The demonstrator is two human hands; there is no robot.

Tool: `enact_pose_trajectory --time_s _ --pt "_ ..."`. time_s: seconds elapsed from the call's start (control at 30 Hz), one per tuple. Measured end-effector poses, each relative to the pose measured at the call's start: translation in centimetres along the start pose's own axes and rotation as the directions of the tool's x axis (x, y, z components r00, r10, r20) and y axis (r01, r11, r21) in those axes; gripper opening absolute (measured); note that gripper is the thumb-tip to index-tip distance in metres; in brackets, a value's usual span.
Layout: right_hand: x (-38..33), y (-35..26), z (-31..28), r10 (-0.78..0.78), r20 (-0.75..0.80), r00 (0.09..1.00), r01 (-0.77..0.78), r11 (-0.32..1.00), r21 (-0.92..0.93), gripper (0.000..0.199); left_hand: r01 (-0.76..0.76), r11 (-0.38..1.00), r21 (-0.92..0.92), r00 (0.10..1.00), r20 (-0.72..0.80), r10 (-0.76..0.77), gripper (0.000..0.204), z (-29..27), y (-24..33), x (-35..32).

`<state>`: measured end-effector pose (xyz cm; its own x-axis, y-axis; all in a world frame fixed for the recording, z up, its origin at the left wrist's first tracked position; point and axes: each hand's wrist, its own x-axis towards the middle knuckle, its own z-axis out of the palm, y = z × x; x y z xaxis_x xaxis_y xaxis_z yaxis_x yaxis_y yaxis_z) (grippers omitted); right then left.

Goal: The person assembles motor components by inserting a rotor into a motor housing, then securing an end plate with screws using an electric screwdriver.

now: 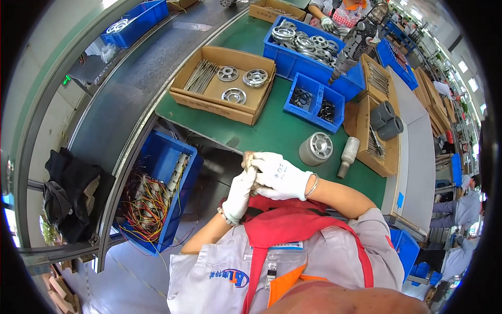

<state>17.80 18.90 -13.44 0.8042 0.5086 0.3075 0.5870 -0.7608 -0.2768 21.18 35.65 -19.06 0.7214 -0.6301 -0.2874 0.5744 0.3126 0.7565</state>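
Note:
Both my hands wear white gloves and meet close to my chest, in front of the green table. My right hand covers a small round metal part, of which only an edge shows. My left hand grips the same part from below. A grey ribbed metal cylinder stands on the table just beyond my right hand. A silver bottle-shaped tool lies beside it.
A cardboard tray holds metal discs and rods. Blue bins hold pulleys and small dark rings. A powered screwdriver hangs above. A blue crate of wired parts sits at my left. Another person works across the table.

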Motion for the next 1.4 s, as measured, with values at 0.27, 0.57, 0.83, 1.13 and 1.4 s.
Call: enact_pose_trajectory --time_s 0.27,0.57,0.83,1.13,1.4 --pt "-1.1 -0.2 -0.5 0.44 0.521 0.731 -0.624 0.124 0.771 0.049 -0.052 0.921 -0.386 0.993 0.074 0.087 0.029 -1.7 0.6 -1.5" --pt "-1.7 -2.5 -0.6 0.581 0.426 0.694 -0.659 0.276 0.699 0.039 0.009 1.0 -0.02 0.988 0.158 -0.005 0.033 -2.3 0.4 -1.0" --pt "-1.2 -4.0 1.6 0.646 0.483 0.591 -0.366 -0.32 0.874 0.025 -0.159 0.923 -0.35 0.987 -0.038 0.155 0.035 -2.1 -1.0 -1.9" --pt "-1.6 -3.4 1.3 0.686 0.385 0.618 -0.603 0.1 0.791 0.039 -0.372 0.776 0.509 0.927 0.153 0.344 0.058 -2.2 -0.7 -2.2" --pt "-2.1 -4.6 1.4 0.335 -0.207 0.919 -0.294 0.933 0.207 0.038 -0.268 0.918 0.294 0.959 -0.006 0.282 0.039 -1.6 0.0 -2.6"
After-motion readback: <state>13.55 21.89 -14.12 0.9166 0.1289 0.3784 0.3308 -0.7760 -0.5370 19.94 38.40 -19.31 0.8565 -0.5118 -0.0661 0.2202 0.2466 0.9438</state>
